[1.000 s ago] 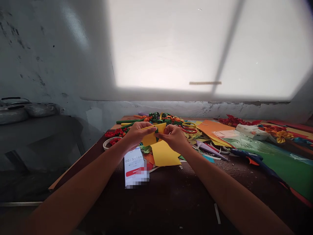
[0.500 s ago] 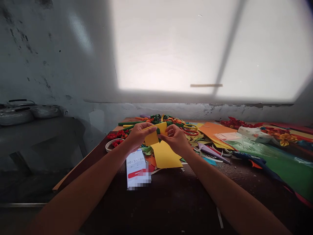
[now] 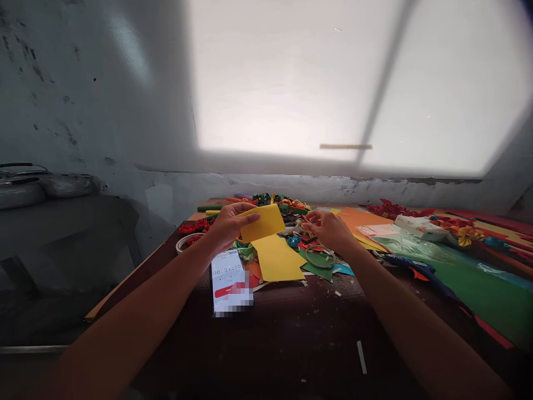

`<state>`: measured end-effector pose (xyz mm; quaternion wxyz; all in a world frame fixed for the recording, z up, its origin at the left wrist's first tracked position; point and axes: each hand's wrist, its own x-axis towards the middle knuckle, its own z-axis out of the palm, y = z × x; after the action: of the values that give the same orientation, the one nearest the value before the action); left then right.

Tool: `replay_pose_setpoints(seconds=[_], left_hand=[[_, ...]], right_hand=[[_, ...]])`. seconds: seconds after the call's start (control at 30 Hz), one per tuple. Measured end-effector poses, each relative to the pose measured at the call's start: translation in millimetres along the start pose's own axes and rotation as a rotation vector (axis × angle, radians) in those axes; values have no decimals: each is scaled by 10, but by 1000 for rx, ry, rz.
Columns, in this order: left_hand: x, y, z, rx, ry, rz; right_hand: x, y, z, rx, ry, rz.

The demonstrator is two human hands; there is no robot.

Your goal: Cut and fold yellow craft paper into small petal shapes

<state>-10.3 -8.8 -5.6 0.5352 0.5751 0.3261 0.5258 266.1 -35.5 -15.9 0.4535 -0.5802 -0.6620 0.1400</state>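
My left hand [image 3: 229,224] pinches a small folded piece of yellow paper [image 3: 264,222] and holds it just above the table. Under it lies a larger yellow sheet [image 3: 278,259]. My right hand [image 3: 330,228] has come off the paper and hovers over the pile of scraps to the right, fingers curled downward beside a pair of scissors with orange and yellow handles [image 3: 305,223]. What, if anything, sits in those fingers is hidden. A roll of clear tape [image 3: 320,257] lies just below that hand.
A phone showing a timer [image 3: 228,279] lies in front of the left forearm. Paper flowers, green rolled stems [image 3: 209,209], orange and green sheets [image 3: 458,273], a dark glue gun [image 3: 410,265] and a tape roll [image 3: 185,243] crowd the dark table. A wall rises right behind.
My right hand let go of the yellow piece and moved right, over the scraps. The left hand kept the piece and tilted it flatter. The timer advanced.
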Motion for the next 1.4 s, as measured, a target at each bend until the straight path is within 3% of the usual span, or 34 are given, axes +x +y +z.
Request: replay_pose_setpoints(seconds=[0.07,0.17,0.23,0.37,0.5,0.67,0.87,1.4], left_hand=[[-25,-2,26,58,-60,-8],[-63,1,57,179,-170,-2],[-79,21,73,170,-149,47],[-79,78,88,-44,11,134],[-65,62,82,-49,-1,137],[-99,46,114,67,-126,66],[-162,61,200,-34,-9,90],[-186,-2,242,25,-16,131]], right_hand=[[-5,-98,39,75,-34,-66],[11,-288,226,296,-267,-189],[28,-374,377,345,-378,-192],[34,-421,625,663,-270,-26],[9,-418,733,768,-272,7],[-16,-443,709,854,-326,18],[-54,-454,659,1013,-295,45],[-86,-429,650,1086,-289,31]])
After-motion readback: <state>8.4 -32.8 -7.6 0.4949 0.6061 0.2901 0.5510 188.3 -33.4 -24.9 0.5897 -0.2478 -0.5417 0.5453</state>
